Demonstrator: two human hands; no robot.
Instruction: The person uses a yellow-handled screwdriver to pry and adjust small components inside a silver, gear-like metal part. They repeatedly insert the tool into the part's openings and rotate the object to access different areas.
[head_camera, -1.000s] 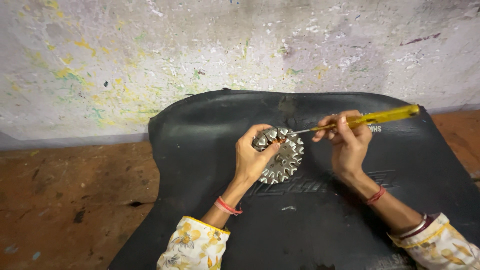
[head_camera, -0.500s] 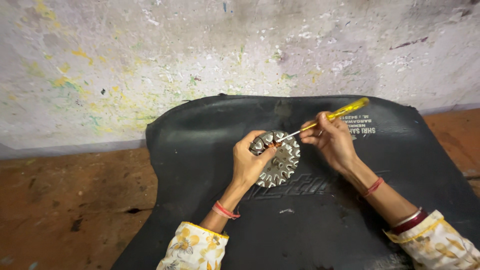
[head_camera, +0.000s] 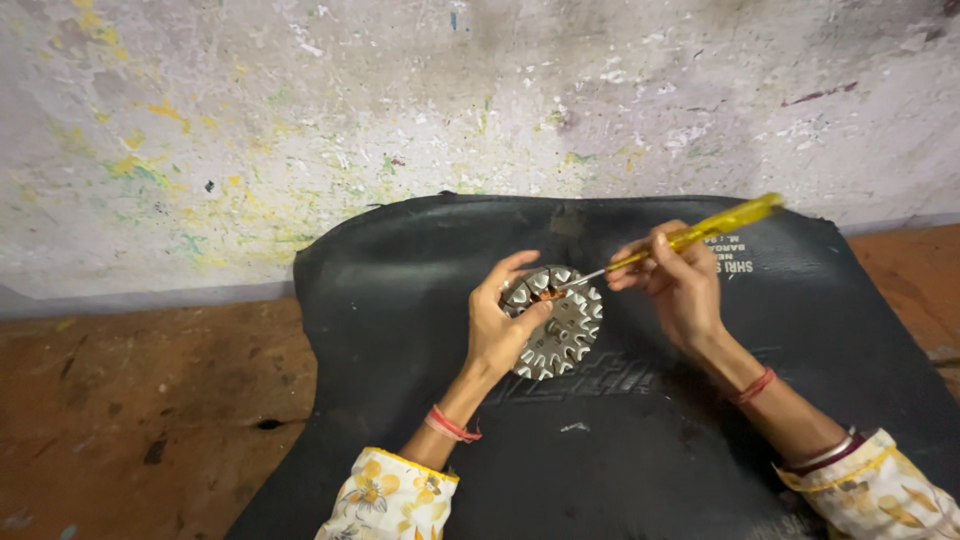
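A round toothed metal disc (head_camera: 562, 328), silver with slots around its rim, lies on a black rubber mat (head_camera: 400, 300). My left hand (head_camera: 497, 325) grips the disc at its left edge, thumb on top. My right hand (head_camera: 677, 282) holds a screwdriver (head_camera: 700, 232) with a yellow see-through handle; its metal tip rests on the upper part of the disc, next to my left thumb. A bit of copper-coloured wire shows in the slots by the tip.
The mat lies on a reddish-brown floor (head_camera: 130, 420) against a pale wall (head_camera: 300, 110) flecked with yellow and green paint. Both my wrists wear red thread bands, and my sleeves are white with yellow flowers.
The screwdriver handle has tilted and shifted slightly while its tip stays on the disc. My left hand keeps its hold on the disc. The view has shifted a little.
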